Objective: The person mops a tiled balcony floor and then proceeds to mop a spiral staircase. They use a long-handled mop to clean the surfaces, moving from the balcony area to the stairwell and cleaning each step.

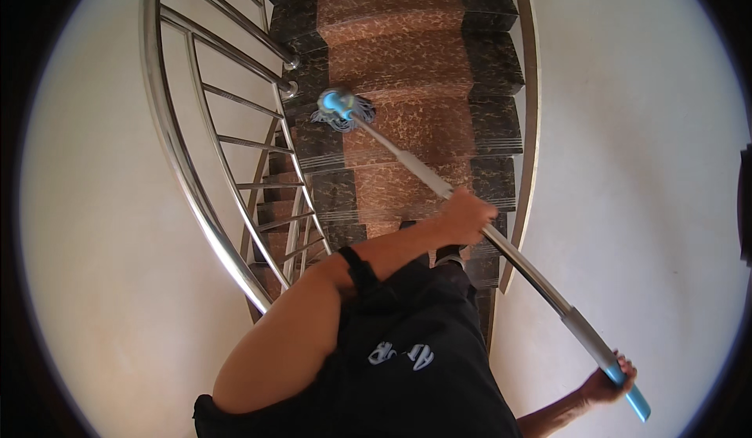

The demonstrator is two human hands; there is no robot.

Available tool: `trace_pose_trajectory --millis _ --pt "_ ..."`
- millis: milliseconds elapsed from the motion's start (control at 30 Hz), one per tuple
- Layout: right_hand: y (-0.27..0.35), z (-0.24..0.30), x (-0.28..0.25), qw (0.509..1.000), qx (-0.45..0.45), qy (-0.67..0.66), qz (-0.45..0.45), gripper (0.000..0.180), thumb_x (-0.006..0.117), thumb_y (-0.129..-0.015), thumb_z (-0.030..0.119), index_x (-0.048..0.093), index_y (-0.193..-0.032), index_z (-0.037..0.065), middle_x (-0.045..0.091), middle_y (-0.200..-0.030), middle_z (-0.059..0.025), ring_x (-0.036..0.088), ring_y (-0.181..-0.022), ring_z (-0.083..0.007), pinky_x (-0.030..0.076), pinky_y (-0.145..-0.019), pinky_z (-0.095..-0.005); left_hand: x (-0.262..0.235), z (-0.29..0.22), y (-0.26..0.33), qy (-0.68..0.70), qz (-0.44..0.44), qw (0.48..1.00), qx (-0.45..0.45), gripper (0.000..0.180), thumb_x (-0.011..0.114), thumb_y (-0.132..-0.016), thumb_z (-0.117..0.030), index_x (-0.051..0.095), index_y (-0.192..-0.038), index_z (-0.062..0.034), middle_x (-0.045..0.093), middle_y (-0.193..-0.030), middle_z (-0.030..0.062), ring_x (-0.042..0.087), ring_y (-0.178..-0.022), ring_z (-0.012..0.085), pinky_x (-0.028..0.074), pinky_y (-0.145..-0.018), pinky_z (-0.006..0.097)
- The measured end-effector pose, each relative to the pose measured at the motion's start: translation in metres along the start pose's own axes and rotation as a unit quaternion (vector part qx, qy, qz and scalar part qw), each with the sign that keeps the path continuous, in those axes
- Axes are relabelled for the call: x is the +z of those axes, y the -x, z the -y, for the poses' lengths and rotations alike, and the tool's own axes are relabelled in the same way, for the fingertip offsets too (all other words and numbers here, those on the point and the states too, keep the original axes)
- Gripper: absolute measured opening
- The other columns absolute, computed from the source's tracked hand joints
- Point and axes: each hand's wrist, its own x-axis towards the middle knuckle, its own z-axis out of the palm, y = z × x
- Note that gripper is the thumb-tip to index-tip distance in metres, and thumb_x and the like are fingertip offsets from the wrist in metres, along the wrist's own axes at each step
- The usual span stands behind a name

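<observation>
A long-handled mop [531, 272] slants across the stairs, from the upper left down to the lower right. Its blue head with grey strands [338, 109] rests on the dark left part of a step, close to the railing posts. My left hand [468, 215] is closed round the middle of the pole, below a grey sleeve. Near the pole's blue end, by the right wall, my right hand [611, 378] wraps round the grip.
Brown and black marble-patterned stairs [399, 62] rise ahead of me. A curved metal railing [182, 168] runs along the left, with lower steps seen through its bars. A white wall [619, 164] with a skirting strip [533, 117] bounds the right.
</observation>
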Motion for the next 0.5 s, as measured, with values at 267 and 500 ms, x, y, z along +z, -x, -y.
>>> trace_pose_trajectory --millis 267,500 --pt "0.003 -0.092 0.099 0.996 0.072 0.015 0.048 0.023 0.059 -0.093 0.032 0.053 -0.087 0.011 0.059 -0.091 -0.0057 0.061 -0.095 -0.024 0.046 -0.1 -0.0497 -0.066 0.093 0.057 -0.086 -0.05 0.993 -0.059 0.019 0.072 -0.065 -0.007 0.063 -0.08 -0.0154 0.061 -0.064 -0.0014 0.062 -0.068 0.0226 0.039 -0.069 0.041" --pt "0.003 -0.123 0.099 0.986 0.144 0.088 -0.01 0.031 0.06 -0.096 0.038 0.062 -0.098 0.007 0.062 -0.096 -0.0069 0.061 -0.103 -0.0255 0.044 -0.103 -0.0458 -0.077 0.112 0.056 -0.175 0.022 0.973 -0.15 0.015 0.073 -0.066 -0.012 0.07 -0.08 -0.0163 0.065 -0.067 0.0007 0.063 -0.073 0.0261 0.041 -0.076 0.042"
